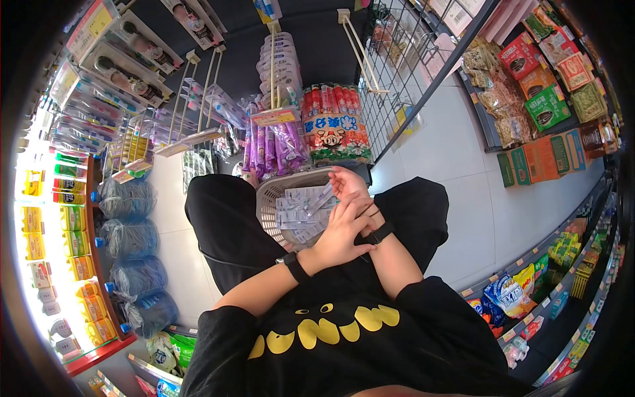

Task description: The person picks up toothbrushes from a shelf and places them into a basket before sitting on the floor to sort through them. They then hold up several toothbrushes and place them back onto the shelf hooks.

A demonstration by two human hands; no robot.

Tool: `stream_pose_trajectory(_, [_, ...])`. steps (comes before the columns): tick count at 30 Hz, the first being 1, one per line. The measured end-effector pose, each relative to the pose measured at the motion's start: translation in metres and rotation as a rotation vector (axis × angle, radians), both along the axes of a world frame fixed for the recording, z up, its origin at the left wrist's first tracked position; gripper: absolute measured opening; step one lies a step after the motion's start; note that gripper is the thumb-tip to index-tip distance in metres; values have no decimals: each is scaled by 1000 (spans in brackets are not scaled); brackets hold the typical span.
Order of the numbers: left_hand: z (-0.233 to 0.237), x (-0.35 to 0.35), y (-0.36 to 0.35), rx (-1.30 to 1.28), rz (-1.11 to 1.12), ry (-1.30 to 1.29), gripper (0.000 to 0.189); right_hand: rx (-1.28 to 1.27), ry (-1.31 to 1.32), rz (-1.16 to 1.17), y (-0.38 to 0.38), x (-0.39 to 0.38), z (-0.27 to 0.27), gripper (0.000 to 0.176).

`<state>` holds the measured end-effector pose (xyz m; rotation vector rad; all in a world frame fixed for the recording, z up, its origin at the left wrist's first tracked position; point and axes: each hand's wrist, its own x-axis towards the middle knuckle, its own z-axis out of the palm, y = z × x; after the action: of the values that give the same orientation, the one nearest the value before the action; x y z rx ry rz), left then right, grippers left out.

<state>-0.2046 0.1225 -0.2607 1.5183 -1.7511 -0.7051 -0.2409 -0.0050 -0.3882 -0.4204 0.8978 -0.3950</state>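
Observation:
My left hand (342,228) reaches across from the left and lies over my right wrist, its fingers closed around it near a thin dark band (374,213). A black wristband (379,234) sits lower on the same forearm. My right hand (349,184) is half turned up with fingers loosely curled and apart, and I see nothing held in it. Below both hands stands a pale plastic basket (266,215) between my knees. Inside lie several flat, white-and-blue packaged items (299,206), partly covered by my hands.
Behind the basket are purple packs (272,147) and a red bundled pack (335,122). Hooks with hanging toothbrush-like packs (92,109) fill the left. Large water bottles (135,238) stand at left. A wire grid (407,73) and snack shelves (542,86) are at right.

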Motion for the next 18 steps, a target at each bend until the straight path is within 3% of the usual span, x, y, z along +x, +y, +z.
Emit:
stream_pose_trajectory(7, [2,-4,0,0,18,-39,52,61,-33,-14,-6,0,-6,22])
stream_pose_trajectory(18, [2,-3,0,-9,-15,-37,45,45,-11,-10,-3,-1,2,21])
